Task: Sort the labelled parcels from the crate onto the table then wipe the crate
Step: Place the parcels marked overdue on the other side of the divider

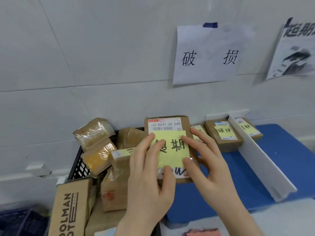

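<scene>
Both of my hands hold a brown cardboard parcel [185, 123] upright above the edge between crate and table. It bears a white shipping label and a yellow note [172, 150] with handwritten characters. My left hand [150, 174] grips its left side, fingers over the note. My right hand [208, 167] grips its right side with the thumb on the note's lower corner. The black slatted crate [77, 166] at left holds several taped brown parcels [98, 155]. Two labelled parcels [223, 135] lie on the blue table [238, 176].
A white divider [260, 160] splits the table; another labelled parcel [248, 128] lies beyond it. Paper signs [204, 55] hang on the wall above each section. A printed carton [71, 206] leans at the crate's near corner. A pink cloth [202, 233] shows at the bottom edge.
</scene>
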